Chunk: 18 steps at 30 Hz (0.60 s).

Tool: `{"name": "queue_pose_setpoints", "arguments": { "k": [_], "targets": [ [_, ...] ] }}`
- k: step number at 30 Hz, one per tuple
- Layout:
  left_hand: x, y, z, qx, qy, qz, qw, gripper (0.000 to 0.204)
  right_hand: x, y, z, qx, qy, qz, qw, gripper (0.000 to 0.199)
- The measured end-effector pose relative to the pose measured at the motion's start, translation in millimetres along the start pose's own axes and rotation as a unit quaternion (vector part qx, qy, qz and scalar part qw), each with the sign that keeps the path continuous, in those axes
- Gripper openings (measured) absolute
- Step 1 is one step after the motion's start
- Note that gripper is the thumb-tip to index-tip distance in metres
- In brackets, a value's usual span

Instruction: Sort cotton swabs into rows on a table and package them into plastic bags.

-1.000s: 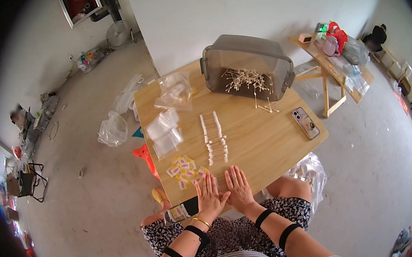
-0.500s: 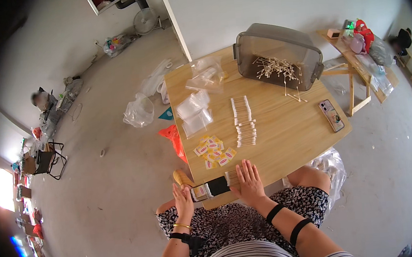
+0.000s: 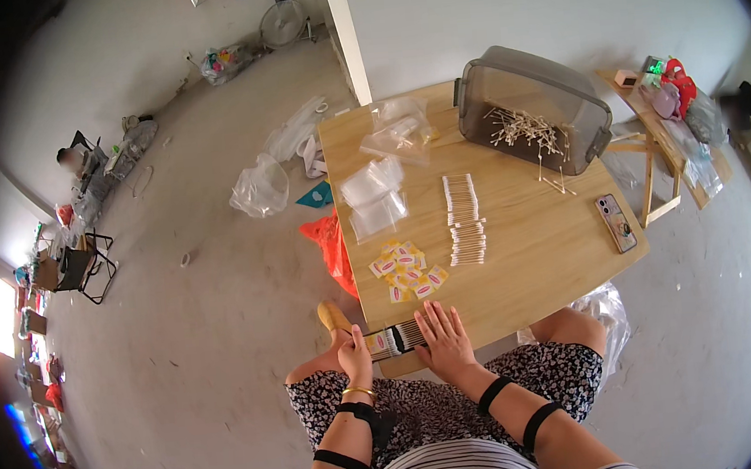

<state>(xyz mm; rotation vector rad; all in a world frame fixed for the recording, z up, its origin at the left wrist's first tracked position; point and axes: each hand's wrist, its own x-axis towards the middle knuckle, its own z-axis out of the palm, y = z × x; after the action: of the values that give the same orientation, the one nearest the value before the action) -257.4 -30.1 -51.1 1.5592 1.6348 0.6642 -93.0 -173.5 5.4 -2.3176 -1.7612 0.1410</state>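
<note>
At the table's front left edge, my left hand (image 3: pixel 355 361) grips the end of a small packet (image 3: pixel 380 342) with a yellow-and-white card and white cotton swabs; its fingers are partly hidden. My right hand (image 3: pixel 444 340) lies flat, fingers stretched out, over a row of cotton swabs (image 3: pixel 411 333) beside the packet. A black strip shows between and under them. Just beyond lie a loose heap of yellow-and-white cards (image 3: pixel 410 272) and two rows of cotton swabs (image 3: pixel 464 219) set side by side.
Clear plastic bags (image 3: pixel 375 197) lie at the table's left. A grey tub (image 3: pixel 529 105) tipped on its side holds loose swabs at the back right. A phone (image 3: pixel 616 223) lies near the right edge. A red bag (image 3: pixel 332 252) hangs by the left edge.
My right hand has slid the row of swabs left, closer to the packet, so less of the black strip shows. My left hand has closed round the packet's end. The view has shifted slightly.
</note>
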Motion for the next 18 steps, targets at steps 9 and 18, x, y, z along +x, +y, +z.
{"name": "queue_pose_setpoints", "arguments": {
  "k": [9,18],
  "targets": [
    [-1.4,-5.5,6.3,-0.196,-0.024,-0.048,0.979,0.057,8.3,-23.3,11.5,0.007,-0.004,-0.019,1.0,0.08],
    [-6.1,18.4,-16.7,-0.061,-0.023,0.01,0.998,0.06,13.3,-41.1,2.5,0.09,-0.031,-0.006,0.995,0.102]
  ]
}}
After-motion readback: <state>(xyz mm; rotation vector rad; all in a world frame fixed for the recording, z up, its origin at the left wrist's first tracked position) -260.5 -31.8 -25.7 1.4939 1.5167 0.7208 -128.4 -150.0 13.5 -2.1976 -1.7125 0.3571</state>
